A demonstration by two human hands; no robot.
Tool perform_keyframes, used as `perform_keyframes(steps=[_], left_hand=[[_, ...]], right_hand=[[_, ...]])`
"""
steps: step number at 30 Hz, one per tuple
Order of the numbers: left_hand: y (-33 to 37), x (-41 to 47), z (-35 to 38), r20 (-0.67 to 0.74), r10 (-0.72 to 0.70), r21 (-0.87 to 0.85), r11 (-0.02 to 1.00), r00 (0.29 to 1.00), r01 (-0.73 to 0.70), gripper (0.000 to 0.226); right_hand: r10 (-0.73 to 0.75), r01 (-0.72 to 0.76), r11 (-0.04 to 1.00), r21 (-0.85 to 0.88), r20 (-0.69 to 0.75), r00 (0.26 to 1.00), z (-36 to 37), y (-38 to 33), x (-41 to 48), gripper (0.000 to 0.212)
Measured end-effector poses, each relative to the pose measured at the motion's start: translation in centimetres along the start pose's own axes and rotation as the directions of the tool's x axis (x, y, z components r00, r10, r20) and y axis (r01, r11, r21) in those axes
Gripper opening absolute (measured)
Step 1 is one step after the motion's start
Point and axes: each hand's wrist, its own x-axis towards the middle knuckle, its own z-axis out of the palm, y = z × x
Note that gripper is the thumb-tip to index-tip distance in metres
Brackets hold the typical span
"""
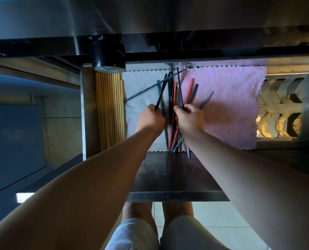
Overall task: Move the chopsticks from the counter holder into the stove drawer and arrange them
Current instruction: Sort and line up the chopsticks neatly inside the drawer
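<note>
- Both wrists cover the near ends of the coloured chopsticks [174, 98], and the fingertips curl out of sight.
- In the open drawer [177, 177], a white cloth [141, 87] lies left of the fingers and a pink cloth [231, 105] right. Pale wooden sticks [109, 109] lie further left.
- The left hand [150, 118] pinches a dark chopstick [161, 92]. The right hand [189, 117] pinches a second dark chopstick [180, 87] above the loose pile.

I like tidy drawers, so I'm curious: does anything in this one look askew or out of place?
Yes. The coloured chopsticks lie in a crossed, fanned heap, and one dark chopstick slants across the white cloth toward the bamboo chopsticks, which lie neatly parallel.
</note>
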Motion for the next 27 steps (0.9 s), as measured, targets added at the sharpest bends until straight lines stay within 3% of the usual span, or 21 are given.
perform_keyframes(steps=[4,9,16,21,27], left_hand=[[-1.7,-1.0,-1.5,0.037,-0.001,-0.026,1.0,0.999,0.002,0.027],[-3.7,-1.8,-2.9,0.063,-0.017,-0.018,1.0,0.998,0.018,0.026],[-4.4,-1.5,-3.9,0.07,-0.016,-0.046,0.999,0.997,0.019,0.02],[-4.6,-1.4,-4.3,0.064,-0.012,-0.003,1.0,0.998,0.012,0.016],[-4.8,-1.8,-4.2,0.074,-0.022,0.007,1.0,0.997,0.022,0.016]], right_hand=[[0.011,-0.018,0.991,-0.134,-0.05,0.999,1.0,0.2,0.3,0.012],[-0.029,0.003,0.965,-0.264,-0.094,0.995,1.4,0.7,0.5,0.021],[-0.189,0.162,0.918,-0.363,-0.042,0.981,2.6,-0.3,0.9,0.02],[-0.193,0.116,0.875,-0.47,-0.119,0.974,2.0,-0.2,1.1,0.023],[-0.171,0.104,0.839,-0.534,-0.077,0.982,2.1,-0.5,0.9,0.026]])
